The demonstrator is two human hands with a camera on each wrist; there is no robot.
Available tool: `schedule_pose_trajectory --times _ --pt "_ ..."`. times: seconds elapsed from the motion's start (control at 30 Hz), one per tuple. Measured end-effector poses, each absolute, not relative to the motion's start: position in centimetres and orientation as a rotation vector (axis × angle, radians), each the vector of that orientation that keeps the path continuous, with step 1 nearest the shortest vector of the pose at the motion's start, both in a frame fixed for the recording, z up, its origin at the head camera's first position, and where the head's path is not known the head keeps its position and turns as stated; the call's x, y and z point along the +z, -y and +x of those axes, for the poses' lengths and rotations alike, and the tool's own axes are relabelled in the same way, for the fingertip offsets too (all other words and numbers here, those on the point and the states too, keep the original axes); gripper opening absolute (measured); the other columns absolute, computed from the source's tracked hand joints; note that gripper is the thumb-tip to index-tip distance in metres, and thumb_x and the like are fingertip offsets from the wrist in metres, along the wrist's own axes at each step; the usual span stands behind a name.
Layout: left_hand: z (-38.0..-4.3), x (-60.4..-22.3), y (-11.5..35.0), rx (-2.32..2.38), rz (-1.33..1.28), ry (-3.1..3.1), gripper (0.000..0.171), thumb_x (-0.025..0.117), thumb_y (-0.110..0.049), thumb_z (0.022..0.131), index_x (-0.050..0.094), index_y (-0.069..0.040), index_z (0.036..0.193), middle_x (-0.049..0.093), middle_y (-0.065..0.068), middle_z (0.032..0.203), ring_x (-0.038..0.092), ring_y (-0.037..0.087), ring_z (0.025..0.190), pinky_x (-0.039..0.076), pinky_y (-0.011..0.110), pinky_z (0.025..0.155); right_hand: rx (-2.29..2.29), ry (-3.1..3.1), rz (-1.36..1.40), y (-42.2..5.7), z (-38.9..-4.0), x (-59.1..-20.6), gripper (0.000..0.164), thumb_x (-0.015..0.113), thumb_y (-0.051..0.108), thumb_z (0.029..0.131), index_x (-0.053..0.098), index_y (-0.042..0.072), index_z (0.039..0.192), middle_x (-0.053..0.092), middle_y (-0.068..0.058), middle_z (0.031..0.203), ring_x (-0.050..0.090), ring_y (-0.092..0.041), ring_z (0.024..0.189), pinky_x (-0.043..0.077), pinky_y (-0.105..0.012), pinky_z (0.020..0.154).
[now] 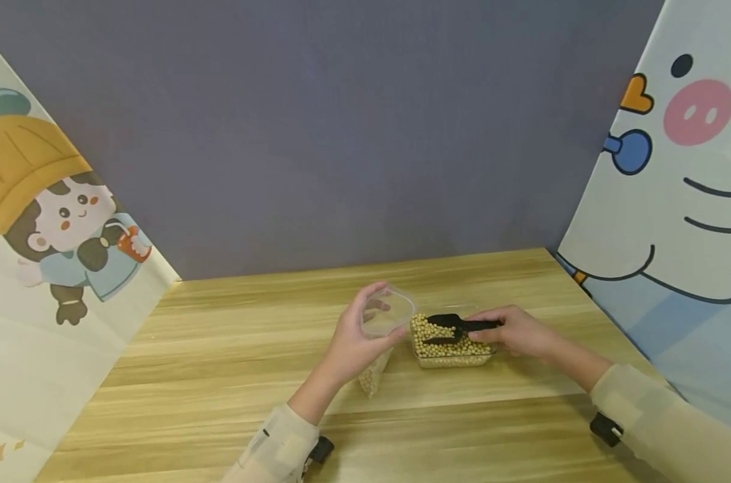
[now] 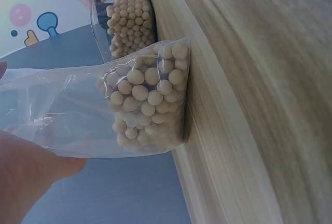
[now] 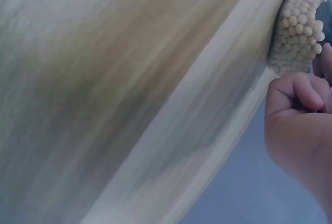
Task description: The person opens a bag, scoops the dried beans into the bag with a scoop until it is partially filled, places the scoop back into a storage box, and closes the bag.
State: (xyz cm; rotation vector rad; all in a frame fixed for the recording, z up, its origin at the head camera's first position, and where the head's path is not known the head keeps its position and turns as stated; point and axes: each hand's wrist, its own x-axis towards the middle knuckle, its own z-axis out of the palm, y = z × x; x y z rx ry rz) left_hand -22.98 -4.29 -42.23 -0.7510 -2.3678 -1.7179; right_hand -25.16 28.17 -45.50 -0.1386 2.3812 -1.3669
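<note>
A clear plastic bag (image 2: 57,110) with pale round beans (image 2: 148,97) in its bottom is in my left hand (image 1: 347,339). Thumb and fingers are curled around its spread mouth, and its base seems to rest on the tabletop. Just right of the bag, a clear rectangular container (image 1: 456,363) holds many more of these beans. My right hand (image 1: 522,330) grips the handle of a black scoop (image 1: 446,320) from the right. The scoop's blade lies among the beans in the container. In the right wrist view, the scoop is mostly cut off by the frame's edge.
The wood-grain table (image 1: 232,349) reaches back to a grey panel (image 1: 353,134). Cartoon-printed panels stand at the left (image 1: 15,349) and right (image 1: 661,221). A dark device (image 1: 607,429) is strapped at the right sleeve.
</note>
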Motion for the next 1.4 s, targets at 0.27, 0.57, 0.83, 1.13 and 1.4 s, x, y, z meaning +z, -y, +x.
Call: schedule_pose_trajectory --times 0.27,0.57,0.83,1.13,1.4 --pt "-22.8 -42.1 4.3 -1.742 -0.754 2.350 0.077 0.081 -0.014 0.079 0.041 -0.024 0.144 0.052 0.001 0.138 0.056 0.024 0.119 0.042 0.050 0.110 -1.414 -2.340 -0.235 -28.4 -25.4 -45.8 0.050 0.064 0.021 0.094 0.052 0.016 0.142 0.059 -0.001 0.074 0.025 -0.008 0.042 0.033 -0.023 0.040" --pt "-22.8 -42.1 4.4 -1.745 -0.777 2.339 0.077 0.081 -0.021 0.079 0.041 -0.022 0.145 0.053 0.000 0.138 0.056 0.024 0.119 0.040 0.051 0.111 -1.365 -2.389 -0.220 -28.2 -25.2 -45.6 0.049 0.064 0.025 0.094 0.052 0.020 0.141 0.056 0.002 0.073 0.025 -0.008 0.043 0.034 -0.023 0.040" --pt "-23.0 -42.4 4.4 -1.792 -0.745 2.333 0.079 0.081 -0.009 0.078 0.040 -0.014 0.146 0.051 0.008 0.140 0.054 0.033 0.122 0.037 0.055 0.112 -1.445 -2.255 -0.188 -28.8 -25.4 -45.7 0.062 0.066 0.039 0.091 0.046 0.015 0.145 0.031 0.007 0.058 0.022 -0.010 0.046 0.032 -0.024 0.044" --pt "-22.9 -42.3 4.4 -1.768 -0.741 2.341 0.079 0.082 -0.014 0.078 0.041 -0.019 0.146 0.053 0.001 0.137 0.056 0.025 0.120 0.040 0.052 0.112 -1.604 -2.044 -0.172 -30.3 -25.4 -46.0 0.066 0.062 0.030 0.096 0.034 0.006 0.150 0.038 0.009 0.062 0.022 -0.007 0.047 0.030 -0.020 0.045" --pt "-23.1 -42.2 4.4 -1.728 -0.789 2.371 0.080 0.081 -0.025 0.079 0.038 -0.025 0.146 0.053 -0.003 0.138 0.056 0.022 0.121 0.041 0.049 0.112 -1.726 -1.915 -0.208 -31.4 -24.9 -43.7 0.069 0.057 0.024 0.099 0.022 0.001 0.154 0.039 0.010 0.067 0.018 -0.009 0.049 0.016 -0.032 0.052"
